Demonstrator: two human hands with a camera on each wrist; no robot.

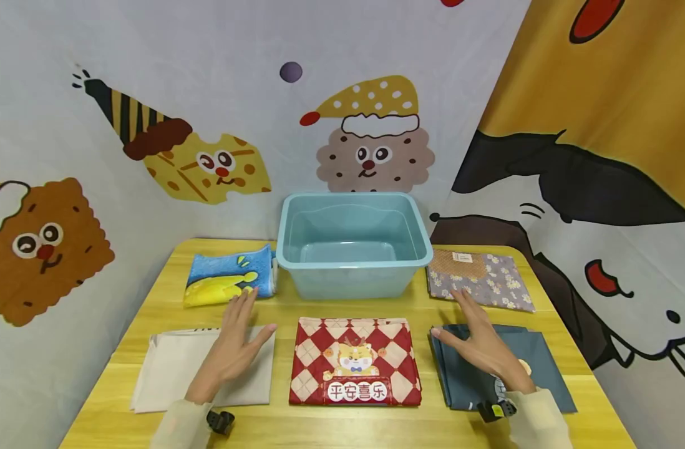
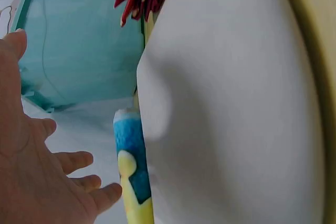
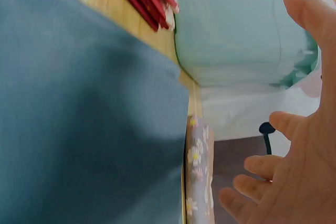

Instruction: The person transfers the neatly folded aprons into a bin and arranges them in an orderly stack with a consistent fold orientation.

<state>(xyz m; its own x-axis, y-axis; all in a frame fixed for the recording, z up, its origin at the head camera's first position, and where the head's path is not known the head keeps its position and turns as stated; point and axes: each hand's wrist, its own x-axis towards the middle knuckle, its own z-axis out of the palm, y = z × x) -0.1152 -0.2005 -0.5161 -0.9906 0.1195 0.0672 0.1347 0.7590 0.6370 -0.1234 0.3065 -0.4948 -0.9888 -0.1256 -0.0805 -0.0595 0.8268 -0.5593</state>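
My left hand (image 1: 231,349) hovers, fingers extended and holding nothing, above a folded off-white cloth (image 1: 174,368). Over a folded dark blue-grey cloth (image 1: 544,368) is my right hand (image 1: 481,342), its fingers spread and likewise holding nothing. Between the hands lies a folded red-and-cream checked cloth (image 1: 356,349) with a cartoon animal and lettering. A folded blue and yellow towel (image 1: 227,277) sits past the left fingertips. Past the right ones is a folded grey floral cloth (image 1: 483,280) with a tan patch and a white label. Both wrist views show the palms and spread fingers.
A light blue plastic basin (image 1: 354,277) stands at the back middle of the wooden table (image 1: 354,430), between the towel and the floral cloth. Behind the table hangs a curtain (image 1: 208,56) printed with cartoon figures.
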